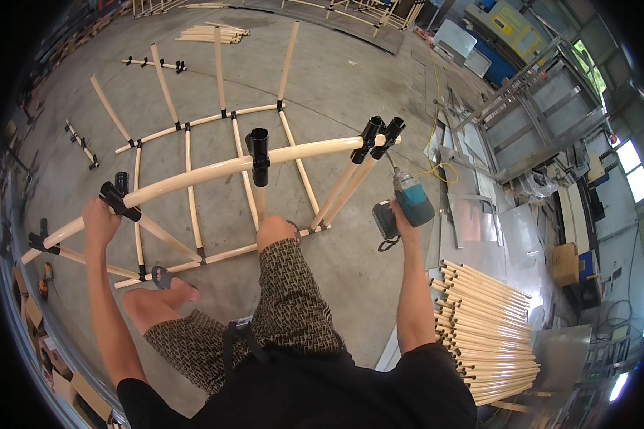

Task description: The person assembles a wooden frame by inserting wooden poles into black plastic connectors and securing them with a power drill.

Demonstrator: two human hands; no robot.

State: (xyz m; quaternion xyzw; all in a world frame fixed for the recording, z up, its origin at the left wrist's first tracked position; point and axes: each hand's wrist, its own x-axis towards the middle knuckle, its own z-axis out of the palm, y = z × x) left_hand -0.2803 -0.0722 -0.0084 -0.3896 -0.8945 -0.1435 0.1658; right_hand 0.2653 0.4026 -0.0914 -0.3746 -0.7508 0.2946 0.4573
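Note:
A long cream pipe [193,180] runs across in front of me, with black pipe joints [259,156] along it and legs going down from them. My left hand [101,220] is closed around this pipe, right beside a black joint [120,201] near its left end. My right hand [406,220] grips a teal and black cordless drill [412,194] with a battery at its base. The drill's bit points up toward the black joint [389,136] at the pipe's right end; whether it touches cannot be made out.
The frame's lower grid [190,179] lies on the concrete floor, with upright pipes [219,71] at its far side. A stack of cream pipes [486,332] sits at right, near metal sheets [472,214] and a metal rack [537,121]. Loose pipes [211,33] lie farther off.

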